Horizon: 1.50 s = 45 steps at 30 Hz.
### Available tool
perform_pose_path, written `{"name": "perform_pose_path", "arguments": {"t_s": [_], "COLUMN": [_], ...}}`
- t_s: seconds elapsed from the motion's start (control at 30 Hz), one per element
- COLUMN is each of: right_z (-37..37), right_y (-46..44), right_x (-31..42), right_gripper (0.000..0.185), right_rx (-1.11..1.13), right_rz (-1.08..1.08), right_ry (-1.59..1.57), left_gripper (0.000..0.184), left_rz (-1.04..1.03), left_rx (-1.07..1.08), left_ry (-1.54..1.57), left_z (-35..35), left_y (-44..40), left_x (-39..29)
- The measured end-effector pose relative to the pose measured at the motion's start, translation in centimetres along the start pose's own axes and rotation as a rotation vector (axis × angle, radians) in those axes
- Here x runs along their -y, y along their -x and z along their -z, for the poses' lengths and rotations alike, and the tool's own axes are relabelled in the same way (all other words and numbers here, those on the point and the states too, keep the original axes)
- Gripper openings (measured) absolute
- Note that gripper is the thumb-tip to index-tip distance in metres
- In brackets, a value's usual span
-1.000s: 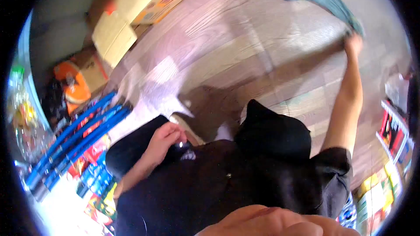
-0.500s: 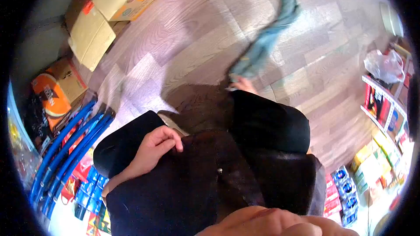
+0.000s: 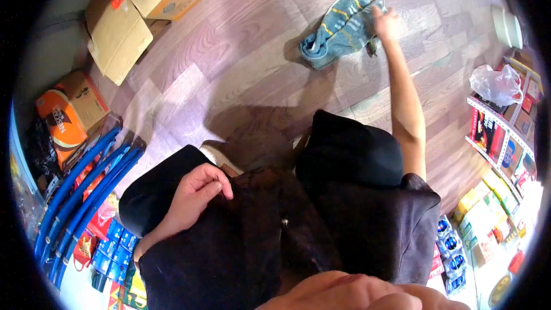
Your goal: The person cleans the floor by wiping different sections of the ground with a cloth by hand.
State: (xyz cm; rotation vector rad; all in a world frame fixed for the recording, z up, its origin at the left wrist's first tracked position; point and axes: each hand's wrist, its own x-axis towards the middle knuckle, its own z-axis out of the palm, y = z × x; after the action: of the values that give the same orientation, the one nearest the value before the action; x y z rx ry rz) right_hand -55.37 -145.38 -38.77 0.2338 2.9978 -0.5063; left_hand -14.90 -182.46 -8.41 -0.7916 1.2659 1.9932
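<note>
A blue-green towel with yellow stripes (image 3: pixel 338 31) lies bunched on the wood-look floor (image 3: pixel 241 40). My right hand (image 3: pixel 385 23) is at the towel's right edge, arm stretched forward, with its fingers closed on the cloth. Over my left thigh rests my left hand (image 3: pixel 201 189), its fingers loosely curled together; whether anything small is inside them is hidden. My black-clad knees (image 3: pixel 350 149) are bent beneath me.
Open cardboard boxes (image 3: pixel 120 40) stand at the upper left, above an orange box (image 3: pixel 60 117). Blue curved tubes (image 3: pixel 86 195) run along the left. At right are a shelf with packages (image 3: pixel 499 138), a clear plastic bag (image 3: pixel 496 85) and a pale container (image 3: pixel 507 27).
My right hand has swung from far right in to my knee, then forward again with the towel, which is now bunched rather than stretched long. My left hand stays on the thigh.
</note>
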Motion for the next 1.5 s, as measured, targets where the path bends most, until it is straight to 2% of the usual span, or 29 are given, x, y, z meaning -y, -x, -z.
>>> {"name": "perform_pose_path", "arguments": {"t_s": [0.03, 0.07, 0.1, 0.13, 0.2, 0.27, 0.33, 0.4, 0.43, 0.5, 0.57, 0.6, 0.63, 0.67, 0.7, 0.73, 0.8, 0.87, 0.93, 1.0, 1.03, 1.13, 1.17, 1.2, 1.23, 1.33, 1.4, 1.43, 1.5], "right_z": [-2.0, -5.2, -7.5, -7.7, -6.2, -4.1, -6.7, -8.0, -8.3, -7.0, -5.6, -8.0, -5.4, -4.8, -3.2, -2.8, -3.4, -3.2, -5.4, -10.6, -13.0, -14.7, -17.7, -15.8, -14.4, -18.9, -19.8, -19.7, -19.1], "right_y": [1.8, 5.8, 10.0, 13.7, 20.5, 26.9, 33.1, 36.2, 36.6, 34.8, 30.6, 29.2, 24.8, 21.0, 17.4, 14.4, 9.7, 8.6, 10.8, 14.6, 17.5, 30.1, 33.9, 37.7, 40.3, 47.4, 47.6, 46.8, 42.3], "right_x": [1.4, 4.3, 6.4, 8.1, 10.9, 12.5, 10.5, 8.0, 7.0, 7.0, 7.2, 8.3, 6.8, 7.1, 9.2, 8.8, 9.9, 13.1, 14.8, 16.0, 16.2, 20.1, 20.6, 24.2, 28.2, 30.0, 33.0, 34.9, 38.0], "right_gripper": [0.081, 0.083, 0.078, 0.076, 0.072, 0.066, 0.048, 0.035, 0.035, 0.031, 0.03, 0.029, 0.032, 0.036, 0.046, 0.068, 0.07, 0.071, 0.069, 0.044, 0.038, 0.041, 0.042, 0.037, 0.037, 0.025, 0.019, 0.02, 0.025], "right_rx": [0.223, 0.089, -0.03, -0.011, 0.211, 0.513, 0.587, 0.619, 0.627, 0.846, 0.886, 0.997, 0.634, 0.404, 0.556, 0.45, 0.371, 0.511, 0.479, 0.15, 0.068, 0.298, 0.369, 0.337, 0.712, 0.443, 0.547, 0.566, 0.361], "right_rz": [-0.097, -0.031, 0.192, 0.394, 0.705, 1.033, 1.442, 1.713, 1.717, 1.837, 1.81, 1.394, 1.528, 1.495, 1.314, 1.192, 1.088, 1.024, 0.973, 0.792, 0.909, 1.15, 1.127, 1.288, 1.223, 1.609, 1.723, 1.752, 1.833], "right_ry": [-0.234, 0.097, 0.271, 0.183, 0.052, 0.115, 0.13, -0.075, -0.091, -0.064, 0.152, 0.212, 0.147, 0.079, 0.418, 0.351, 0.458, 0.612, 0.666, 0.568, 0.544, 0.245, 0.176, 0.348, 0.413, 0.093, -0.235, -0.084, 0.093], "left_gripper": [0.005, 0.005, 0.005, 0.005, 0.004, 0.005, 0.006, 0.006, 0.007, 0.007, 0.009, 0.009, 0.009, 0.01, 0.011, 0.011, 0.01, 0.009, 0.008, 0.01, 0.011, 0.011, 0.011, 0.011, 0.011, 0.012, 0.012, 0.011, 0.01], "left_rz": [-0.009, -0.02, 0.009, 0.019, 0.018, 0.02, 0.018, 0.015, 0.009, 0.017, 0.005, 0.003, 0.026, 0.041, 0.015, -0.003, -0.028, -0.086, -0.137, -0.157, -0.193, -0.316, -0.319, -0.321, -0.317, -0.334, -0.345, -0.336, -0.339], "left_rx": [0.0, -0.003, -0.026, -0.034, -0.005, 0.0, -0.022, -0.023, -0.017, -0.013, 0.007, -0.027, -0.02, -0.011, 0.019, 0.0, 0.121, 0.145, 0.16, 0.054, 0.11, 0.313, 0.299, 0.291, 0.289, 0.346, 0.383, 0.375, 0.348], "left_ry": [-0.031, -0.062, -0.077, -0.076, -0.057, -0.053, 0.019, -0.013, -0.044, -0.05, -0.079, -0.068, 0.063, 0.195, 0.296, 0.315, 0.431, 0.528, 0.492, 0.387, 0.421, 0.557, 0.585, 0.609, 0.673, 0.59, 0.541, 0.561, 0.564], "left_z": [0.0, 0.0, -0.3, -0.2, -0.1, -0.2, -0.5, -0.7, -0.9, -0.8, -0.3, -0.1, 0.0, 0.0, 0.0, 0.1, 0.1, 0.9, 2.0, 2.4, 2.9, 4.1, 4.6, 5.3, 5.6, 6.2, 6.5, 6.7, 7.3], "left_y": [-0.2, -0.4, -0.6, -0.9, -1.6, -2.1, -2.8, -3.2, -3.3, -3.4, -3.4, -3.1, -2.8, -2.3, -1.6, -1.0, 0.4, 2.0, 3.3, 4.1, 4.4, 5.4, 5.6, 5.9, 5.7, 5.9, 6.3, 6.6, 7.2], "left_x": [0.0, 0.0, -0.2, -0.1, 0.5, 0.5, 0.4, 0.3, 0.2, 0.0, 0.1, 0.0, 0.0, -0.1, -0.2, -0.7, -1.8, -1.6, -1.3, -1.3, -1.5, -2.1, -2.2, -2.2, -1.5, -1.2, -0.9, -0.8, -0.5]}}
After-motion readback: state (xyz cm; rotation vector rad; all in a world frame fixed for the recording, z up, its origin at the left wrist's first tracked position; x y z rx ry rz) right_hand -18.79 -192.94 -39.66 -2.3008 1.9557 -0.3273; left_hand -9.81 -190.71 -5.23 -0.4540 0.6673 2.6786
